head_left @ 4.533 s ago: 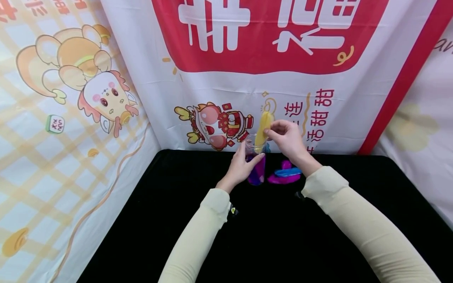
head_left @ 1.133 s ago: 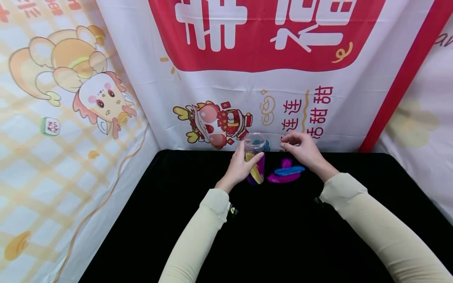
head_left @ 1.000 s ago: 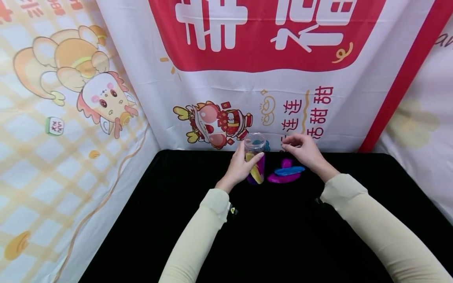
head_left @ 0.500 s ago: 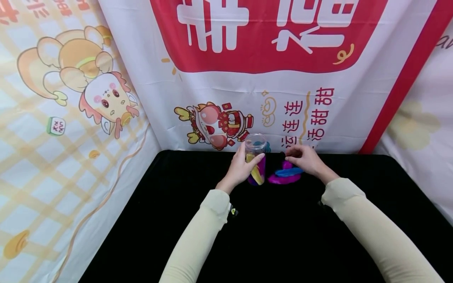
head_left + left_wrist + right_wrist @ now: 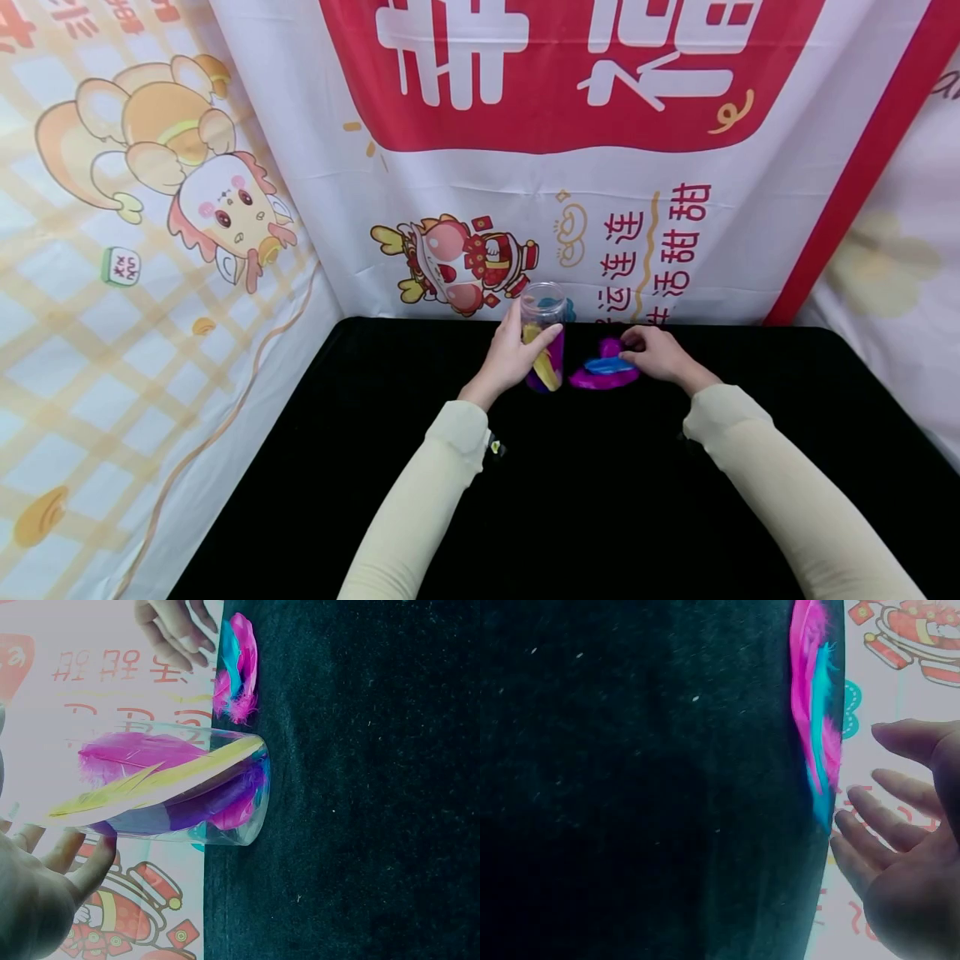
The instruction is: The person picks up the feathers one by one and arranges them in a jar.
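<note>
My left hand (image 5: 501, 360) grips a clear plastic jar (image 5: 543, 302) standing upright near the table's far edge. Inside the jar a yellow feather (image 5: 150, 786) slants across purple feathers (image 5: 199, 806) and magenta feathers (image 5: 131, 754). To its right lies a small pile with a blue feather (image 5: 606, 365) on top of a magenta feather (image 5: 592, 381). Over the pile's right end hovers my right hand (image 5: 666, 354), its fingertips close by the tip of the blue feather. In the right wrist view the thumb and fingers are spread, with nothing between them.
A black cloth covers the table (image 5: 540, 500). Right behind the table's far edge hangs a white and red printed backdrop (image 5: 480, 175), and a yellow-checked cloth (image 5: 150, 333) rises on the left side.
The yellow feather went from my right hand into the jar. My right hand has since moved right and down to the feather pile. The left hand has kept its hold on the jar.
</note>
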Motion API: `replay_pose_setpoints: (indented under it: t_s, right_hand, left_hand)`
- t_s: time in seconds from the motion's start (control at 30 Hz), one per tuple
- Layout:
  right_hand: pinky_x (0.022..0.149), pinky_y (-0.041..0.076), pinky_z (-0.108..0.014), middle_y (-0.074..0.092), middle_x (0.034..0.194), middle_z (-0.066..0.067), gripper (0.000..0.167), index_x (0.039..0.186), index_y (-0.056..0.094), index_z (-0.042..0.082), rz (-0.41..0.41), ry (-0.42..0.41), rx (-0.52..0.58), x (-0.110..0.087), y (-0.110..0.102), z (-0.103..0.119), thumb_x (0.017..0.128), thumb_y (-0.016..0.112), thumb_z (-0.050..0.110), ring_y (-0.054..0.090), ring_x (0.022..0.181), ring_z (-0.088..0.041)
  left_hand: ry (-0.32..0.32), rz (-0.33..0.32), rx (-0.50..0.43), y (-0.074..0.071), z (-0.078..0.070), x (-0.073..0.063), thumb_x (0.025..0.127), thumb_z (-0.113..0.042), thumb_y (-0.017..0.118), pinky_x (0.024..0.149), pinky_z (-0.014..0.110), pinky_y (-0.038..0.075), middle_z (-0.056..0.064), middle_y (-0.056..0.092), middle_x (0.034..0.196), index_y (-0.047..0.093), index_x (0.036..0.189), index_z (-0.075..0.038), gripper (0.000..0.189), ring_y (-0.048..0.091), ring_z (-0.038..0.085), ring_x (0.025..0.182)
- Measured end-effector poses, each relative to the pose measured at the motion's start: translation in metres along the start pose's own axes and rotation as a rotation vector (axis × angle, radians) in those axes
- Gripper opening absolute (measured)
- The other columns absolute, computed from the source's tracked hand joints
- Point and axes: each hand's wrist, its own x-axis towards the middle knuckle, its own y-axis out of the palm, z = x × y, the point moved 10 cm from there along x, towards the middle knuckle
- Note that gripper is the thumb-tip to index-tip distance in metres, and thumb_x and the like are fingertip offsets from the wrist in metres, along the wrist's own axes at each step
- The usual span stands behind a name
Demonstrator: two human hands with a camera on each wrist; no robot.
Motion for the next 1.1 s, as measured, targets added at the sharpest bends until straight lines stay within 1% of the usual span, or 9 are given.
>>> replay_pose_setpoints:
  t_s: [0.3, 0.5, 0.63, 0.7, 0.77, 0.87, 0.9, 1.0, 1.1]
  right_hand:
    - [0.1, 0.047, -0.058, 0.065, 0.12, -0.033, 0.046, 0.127, 0.059, -0.013, 0.047, 0.101, -0.024, -0.002, 0.009, -0.021, 0.095, 0.069, 0.018, 0.061, 0.114, -0.046]
    - [0.098, 0.048, -0.057, 0.064, 0.119, -0.033, 0.056, 0.128, 0.056, -0.016, 0.006, 0.216, -0.028, -0.008, 0.004, -0.036, 0.094, 0.07, 0.026, 0.059, 0.113, -0.046]
    - [0.095, 0.05, -0.054, 0.063, 0.12, -0.033, 0.056, 0.126, 0.057, -0.016, -0.021, 0.279, 0.002, -0.015, -0.001, -0.041, 0.094, 0.071, 0.029, 0.059, 0.112, -0.044]
    - [0.09, 0.052, -0.051, 0.065, 0.115, -0.031, 0.054, 0.124, 0.059, -0.015, -0.036, 0.306, 0.035, -0.018, -0.003, -0.041, 0.094, 0.071, 0.028, 0.061, 0.106, -0.041]
    - [0.081, 0.055, -0.046, 0.069, 0.106, -0.028, 0.051, 0.122, 0.06, -0.015, -0.05, 0.329, 0.08, -0.02, -0.004, -0.041, 0.093, 0.072, 0.025, 0.065, 0.095, -0.036]
    - [0.07, 0.058, -0.038, 0.073, 0.089, -0.018, 0.043, 0.118, 0.061, -0.013, -0.058, 0.362, 0.169, -0.022, -0.001, -0.045, 0.093, 0.072, 0.02, 0.068, 0.079, -0.024]
    - [0.068, 0.058, -0.036, 0.073, 0.086, -0.016, 0.041, 0.118, 0.061, -0.013, -0.06, 0.363, 0.199, -0.021, 0.0, -0.046, 0.094, 0.072, 0.018, 0.068, 0.075, -0.02]
    - [0.066, 0.061, -0.033, 0.073, 0.082, -0.013, 0.035, 0.116, 0.062, -0.014, -0.073, 0.366, 0.282, -0.02, 0.005, -0.05, 0.094, 0.071, 0.012, 0.069, 0.071, -0.014]
    - [0.069, 0.062, -0.033, 0.073, 0.087, -0.017, 0.034, 0.116, 0.062, -0.016, -0.097, 0.361, 0.347, -0.019, 0.007, -0.05, 0.094, 0.07, 0.008, 0.069, 0.071, -0.013]
  left_hand:
    - [-0.002, 0.006, 0.003, 0.002, 0.002, 0.0, 0.094, -0.063, 0.064, 0.116, 0.044, 0.038, 0.006, 0.043, 0.154, 0.026, 0.16, -0.026, 0.085, 0.044, 0.023, 0.141]
    - [-0.005, 0.014, 0.001, 0.002, 0.002, 0.0, 0.093, -0.064, 0.064, 0.116, 0.044, 0.038, 0.006, 0.042, 0.155, 0.025, 0.16, -0.025, 0.086, 0.044, 0.023, 0.142]
    - [0.0, 0.01, 0.001, 0.001, 0.0, 0.0, 0.095, -0.06, 0.065, 0.116, 0.044, 0.038, 0.007, 0.042, 0.155, 0.026, 0.16, -0.025, 0.084, 0.044, 0.023, 0.142]
    - [0.003, 0.009, 0.0, 0.001, -0.001, 0.001, 0.095, -0.058, 0.065, 0.116, 0.044, 0.038, 0.007, 0.042, 0.155, 0.026, 0.16, -0.024, 0.083, 0.044, 0.023, 0.142]
    - [0.004, 0.009, 0.0, 0.001, -0.002, 0.001, 0.096, -0.058, 0.065, 0.116, 0.044, 0.038, 0.007, 0.042, 0.155, 0.026, 0.16, -0.024, 0.083, 0.043, 0.023, 0.142]
    - [0.001, 0.01, 0.001, 0.001, -0.001, 0.001, 0.095, -0.059, 0.065, 0.116, 0.045, 0.038, 0.007, 0.041, 0.156, 0.026, 0.16, -0.023, 0.083, 0.043, 0.024, 0.142]
    - [-0.001, 0.01, 0.002, 0.001, 0.0, 0.001, 0.095, -0.06, 0.065, 0.116, 0.045, 0.038, 0.007, 0.041, 0.156, 0.026, 0.16, -0.024, 0.084, 0.043, 0.024, 0.143]
    - [-0.003, 0.011, 0.006, 0.001, 0.001, 0.0, 0.094, -0.063, 0.064, 0.116, 0.045, 0.038, 0.007, 0.041, 0.156, 0.025, 0.161, -0.025, 0.086, 0.043, 0.024, 0.143]
    - [0.005, 0.009, 0.006, 0.001, 0.001, 0.0, 0.093, -0.065, 0.063, 0.116, 0.045, 0.038, 0.007, 0.041, 0.156, 0.024, 0.161, -0.026, 0.088, 0.042, 0.023, 0.143]
